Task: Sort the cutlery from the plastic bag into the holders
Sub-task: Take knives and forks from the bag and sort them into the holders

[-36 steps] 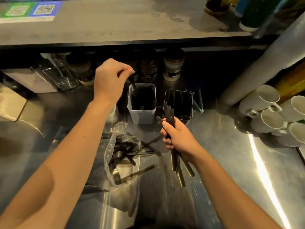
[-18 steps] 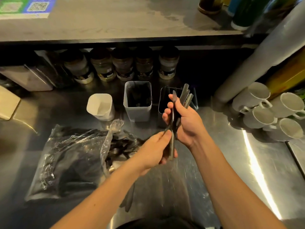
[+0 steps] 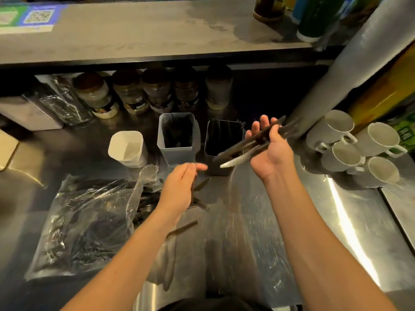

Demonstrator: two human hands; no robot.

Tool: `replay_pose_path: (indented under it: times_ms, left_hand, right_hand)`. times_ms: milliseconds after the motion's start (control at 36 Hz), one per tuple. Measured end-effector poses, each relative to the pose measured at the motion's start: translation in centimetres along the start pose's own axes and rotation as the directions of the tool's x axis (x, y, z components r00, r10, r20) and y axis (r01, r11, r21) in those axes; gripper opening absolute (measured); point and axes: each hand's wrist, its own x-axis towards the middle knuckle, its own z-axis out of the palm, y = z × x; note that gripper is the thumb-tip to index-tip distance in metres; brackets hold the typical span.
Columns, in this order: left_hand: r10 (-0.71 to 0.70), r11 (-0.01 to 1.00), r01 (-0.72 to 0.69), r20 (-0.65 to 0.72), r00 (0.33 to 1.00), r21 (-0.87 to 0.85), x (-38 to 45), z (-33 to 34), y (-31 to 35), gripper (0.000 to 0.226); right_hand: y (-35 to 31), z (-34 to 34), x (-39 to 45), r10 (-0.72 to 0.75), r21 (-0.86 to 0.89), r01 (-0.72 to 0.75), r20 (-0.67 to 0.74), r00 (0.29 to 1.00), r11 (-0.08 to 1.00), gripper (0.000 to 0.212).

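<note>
Roughly midway, I'd say. The grey square plastic holder (image 3: 178,138) and the dark square holder (image 3: 222,140) beside it both already have dark pieces standing in them; the small white plastic cup (image 3: 126,148) looks empty. The right hand (image 3: 270,149) is clamped on a bundle of dark-handled knives (image 3: 249,145), held slanted right over the dark holder. The left hand (image 3: 179,187) is pinching one dark piece, though it's blurry. Plenty of cutlery is left in the crumpled clear plastic bag (image 3: 85,221) on the steel worktop (image 3: 247,243), plus a stray piece (image 3: 183,227) lying loose.
</note>
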Motion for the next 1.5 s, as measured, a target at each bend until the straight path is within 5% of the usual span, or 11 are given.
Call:
replay_pose_path:
  times_ms: [222, 444, 583, 889, 1000, 1083, 1139, 1250, 1306, 1500]
  left_hand:
    - [0.282, 0.959, -0.275, -0.113, 0.953, 0.068, 8.0, 2.8, 4.4, 0.012]
    - [0.214, 0.903, -0.227, 0.074, 0.974, 0.364, 12.0, 4.6, 3.7, 0.022]
    - [0.193, 0.898, -0.211, 0.084, 0.978, 0.387, 11.5, 4.5, 3.3, 0.029]
    - [0.249, 0.885, -0.292, 0.161, 0.955, 0.362, 10.5, 4.4, 3.0, 0.046]
    - [0.28, 0.863, -0.296, 0.101, 0.955, 0.41, 9.9, 5.1, 2.9, 0.034]
    - [0.327, 0.847, -0.278, -0.031, 0.945, 0.452, 8.0, 4.9, 1.9, 0.009]
    - [0.29, 0.761, -0.26, 0.048, 0.956, 0.594, 6.0, 5.1, 0.0, 0.015]
    - [-0.194, 0.308, -0.227, 0.294, 0.936, 0.924, 1.8, 6.5, -6.5, 0.052]
    - [-0.341, 0.201, -0.287, 0.342, 0.876, 0.937, 0.0, 7.1, -9.8, 0.065]
    - [-0.254, 0.249, -0.216, 0.279, 0.926, 0.944, -2.8, 7.8, -13.6, 0.03]
  right_hand:
    - [0.0, 2.7, 3.8, -0.095, 0.001, 0.095, 0.022, 0.995, 0.995, 0.012]
    - [2.7, 2.8, 5.3, -0.196, -0.388, 0.255, 0.185, 0.963, 0.886, 0.012]
    - [3.9, 1.5, 5.4, -0.166, -0.599, 0.287, 0.251, 0.954, 0.748, 0.011]
    - [3.9, 1.0, 5.3, -0.145, -0.58, 0.256, 0.231, 0.962, 0.774, 0.009]
    - [3.5, 0.8, 5.3, -0.117, -0.601, 0.228, 0.219, 0.969, 0.766, 0.019]
    - [3.6, 0.4, 5.6, -0.072, -0.698, 0.234, 0.254, 0.965, 0.677, 0.018]
    - [3.8, 0.3, 5.7, -0.006, -0.786, 0.238, 0.286, 0.958, 0.571, 0.023]
    - [4.3, 0.4, 5.6, 0.029, -0.88, 0.325, 0.356, 0.934, 0.348, 0.026]
    - [4.3, 0.6, 5.3, -0.029, -0.874, 0.372, 0.383, 0.923, 0.312, 0.022]
    - [4.1, 0.3, 4.4, 0.064, -0.899, 0.437, 0.435, 0.898, -0.023, 0.032]
